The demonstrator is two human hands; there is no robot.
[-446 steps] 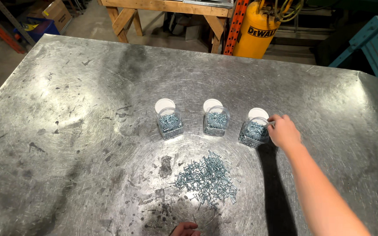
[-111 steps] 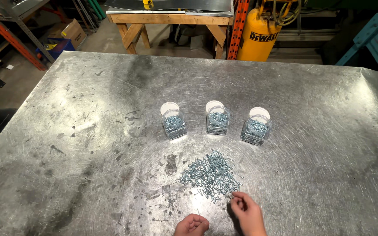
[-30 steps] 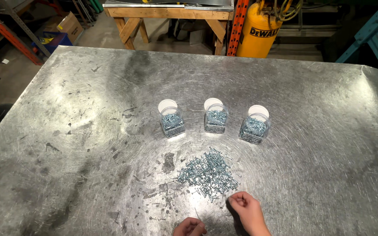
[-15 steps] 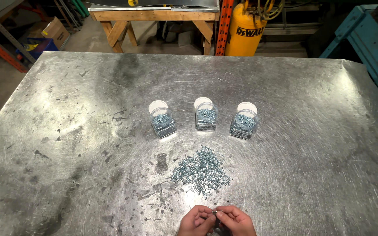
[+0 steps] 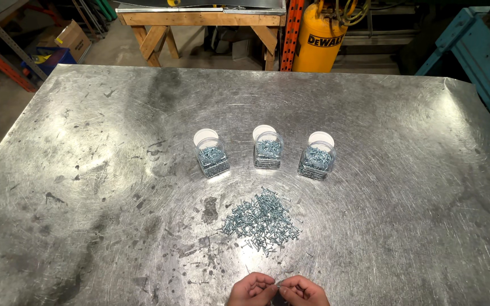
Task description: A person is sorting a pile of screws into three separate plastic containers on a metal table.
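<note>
Two bare hands met at the near edge of the scratched grey metal table [image 5: 86, 170], left hand [image 5: 250, 289] and right hand [image 5: 304, 292] curled fingertip to fingertip, seemingly pinching one small screw. Just beyond lay the loose heap of silvery screws [image 5: 262, 221], before three clear screw-filled jars [image 5: 268, 152].

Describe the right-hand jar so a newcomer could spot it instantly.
On the scratched grey metal table, three small clear plastic jars of silvery screws stand in a row beyond a loose pile of screws. The right-hand jar is the end one nearest the blue frame, with a white lid lying just behind it.
</note>
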